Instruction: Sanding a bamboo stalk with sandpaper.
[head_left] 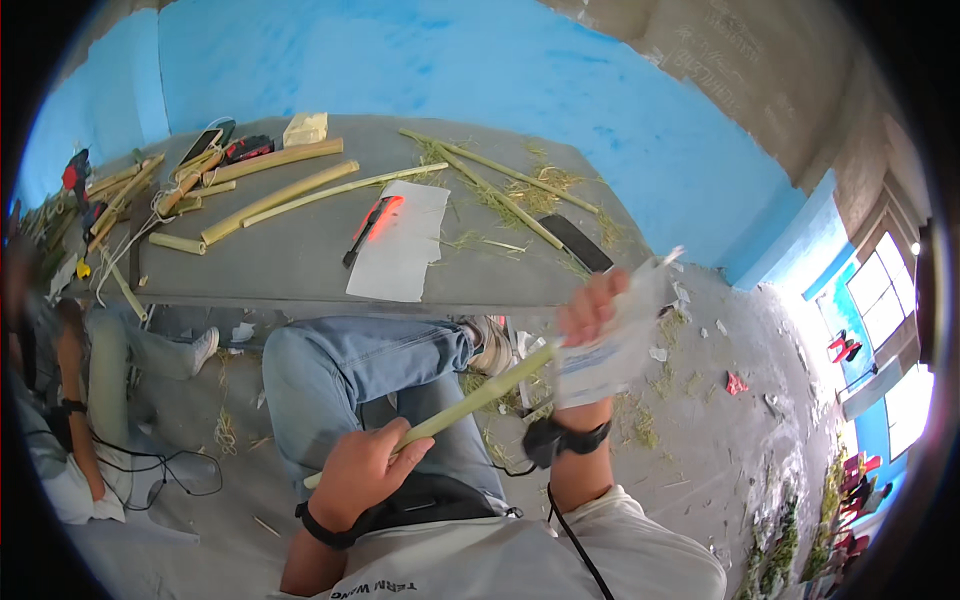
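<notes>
My left hand [368,475] is closed around the lower part of a pale green bamboo stick [480,395], which slants up to the right across my lap. My right hand [592,308], raised beside the table's front edge, has its fingers curled on a white sheet [600,368], slightly blurred. The sheet hangs down over my right wrist and meets the stick's upper end. Whether it wraps around the stick, I cannot tell.
On the grey table [300,280] lie several bamboo pieces [285,198], a torn white sheet [405,270] with a black-handled tool [370,230], and a dark flat slab [575,243]. Another person's arm [80,440] is at the left. Green shavings [640,425] litter the floor.
</notes>
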